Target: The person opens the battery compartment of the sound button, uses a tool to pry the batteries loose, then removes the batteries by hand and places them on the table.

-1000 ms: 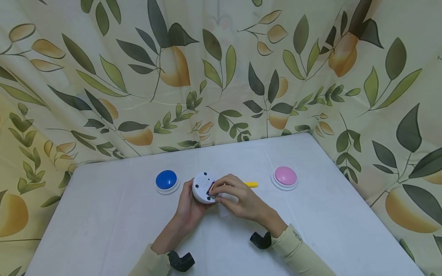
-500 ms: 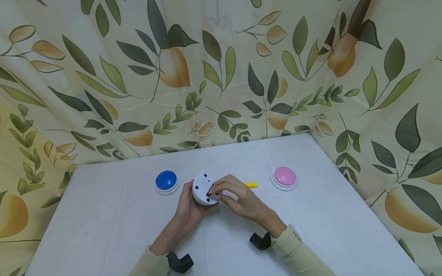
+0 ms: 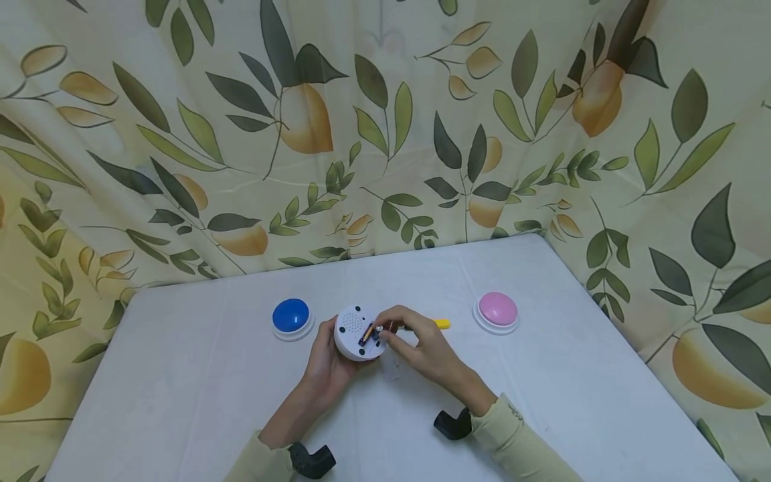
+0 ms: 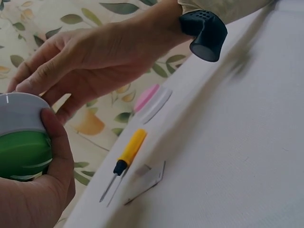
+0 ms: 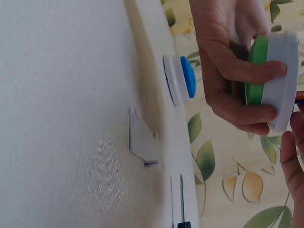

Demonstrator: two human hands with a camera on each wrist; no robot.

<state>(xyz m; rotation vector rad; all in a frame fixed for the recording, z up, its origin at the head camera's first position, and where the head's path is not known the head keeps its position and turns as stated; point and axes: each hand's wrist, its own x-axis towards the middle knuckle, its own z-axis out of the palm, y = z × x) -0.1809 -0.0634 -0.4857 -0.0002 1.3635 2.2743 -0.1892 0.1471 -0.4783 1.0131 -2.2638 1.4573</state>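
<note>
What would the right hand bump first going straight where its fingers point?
Probably the green-domed round white plastic button, held in the left hand; whether the right hand touches it is unclear.

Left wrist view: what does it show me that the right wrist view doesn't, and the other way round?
Only the left wrist: the pink button, the screwdriver's yellow handle, and a sleeve with a black mount.

Only the right wrist: the blue button, and part of a battery by the right hand.

Both: the left hand gripping the green button, the right hand's fingers close to it, the clear cover and the screwdriver's shaft on the table, and patterned cloth.
</note>
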